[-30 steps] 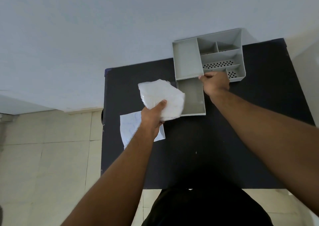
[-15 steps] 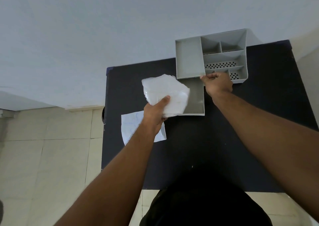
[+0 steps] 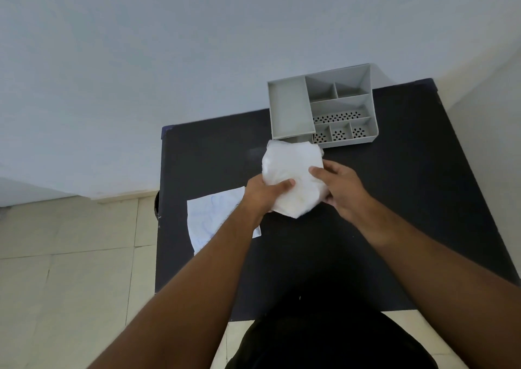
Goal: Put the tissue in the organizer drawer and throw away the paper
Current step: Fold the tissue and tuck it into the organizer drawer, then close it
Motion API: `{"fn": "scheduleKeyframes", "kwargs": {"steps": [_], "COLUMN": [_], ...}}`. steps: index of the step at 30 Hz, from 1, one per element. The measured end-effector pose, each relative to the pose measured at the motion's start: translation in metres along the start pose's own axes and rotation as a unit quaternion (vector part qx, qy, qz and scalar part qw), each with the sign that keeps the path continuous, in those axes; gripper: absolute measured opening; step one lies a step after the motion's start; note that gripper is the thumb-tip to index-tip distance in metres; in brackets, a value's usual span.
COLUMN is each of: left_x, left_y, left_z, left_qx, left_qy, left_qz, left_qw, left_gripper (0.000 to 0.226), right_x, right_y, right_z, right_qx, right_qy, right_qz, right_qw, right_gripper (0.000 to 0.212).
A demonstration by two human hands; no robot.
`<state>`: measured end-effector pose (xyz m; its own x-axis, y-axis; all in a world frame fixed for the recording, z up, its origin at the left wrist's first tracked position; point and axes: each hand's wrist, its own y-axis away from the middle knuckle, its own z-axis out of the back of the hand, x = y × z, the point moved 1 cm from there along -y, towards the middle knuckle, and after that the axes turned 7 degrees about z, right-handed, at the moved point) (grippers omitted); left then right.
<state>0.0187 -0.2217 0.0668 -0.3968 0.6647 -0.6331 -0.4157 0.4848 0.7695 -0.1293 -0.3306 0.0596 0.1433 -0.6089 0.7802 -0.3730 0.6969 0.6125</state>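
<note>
A white pack of tissue (image 3: 290, 172) is held above the black table (image 3: 394, 199), just in front of the grey organizer (image 3: 321, 109). My left hand (image 3: 262, 192) grips its near left side and my right hand (image 3: 339, 184) grips its right side. The pack hides almost all of the organizer's pulled-out drawer (image 3: 302, 138); only a sliver shows at the organizer's front. A white sheet of paper (image 3: 214, 219) with faint blue scribbles lies flat on the table's left part, partly under my left forearm.
The organizer stands at the table's far edge against a pale wall. A tiled floor lies to the left. A dark round object (image 3: 156, 205) peeks out beside the table's left edge.
My right hand left the drawer front and took hold of the tissue pack's right side. The pack moved right, over the open drawer, now held by both hands.
</note>
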Motion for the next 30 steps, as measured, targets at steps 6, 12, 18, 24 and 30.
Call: {"fn": "scheduleKeyframes", "kwargs": {"steps": [6, 12, 18, 24, 30], "left_x": [-0.002, -0.01, -0.013, -0.014, -0.019], "left_y": [-0.011, -0.018, -0.025, -0.025, -0.017], "left_z": [-0.016, -0.024, -0.02, -0.025, -0.037], "left_qx": [-0.126, -0.178, -0.18, -0.189, -0.193], "left_qy": [-0.148, -0.216, -0.234, -0.286, -0.365], "left_qz": [-0.032, -0.037, -0.028, -0.028, -0.016], "left_qw": [0.98, 0.959, 0.955, 0.939, 0.911], "left_gripper": [0.058, 0.066, 0.06, 0.059, 0.063], "right_x": [-0.004, 0.001, -0.002, -0.007, -0.01], "right_y": [0.007, -0.003, -0.016, -0.023, -0.023], "right_z": [0.006, -0.002, -0.007, -0.003, 0.0], "right_qx": [-0.007, -0.048, -0.081, -0.102, -0.128], "right_qy": [0.076, 0.215, 0.28, 0.302, 0.297], "right_qz": [0.082, 0.168, 0.199, 0.222, 0.236], "right_qw": [0.994, 0.961, 0.936, 0.922, 0.916], "right_gripper": [0.057, 0.06, 0.055, 0.049, 0.043]}}
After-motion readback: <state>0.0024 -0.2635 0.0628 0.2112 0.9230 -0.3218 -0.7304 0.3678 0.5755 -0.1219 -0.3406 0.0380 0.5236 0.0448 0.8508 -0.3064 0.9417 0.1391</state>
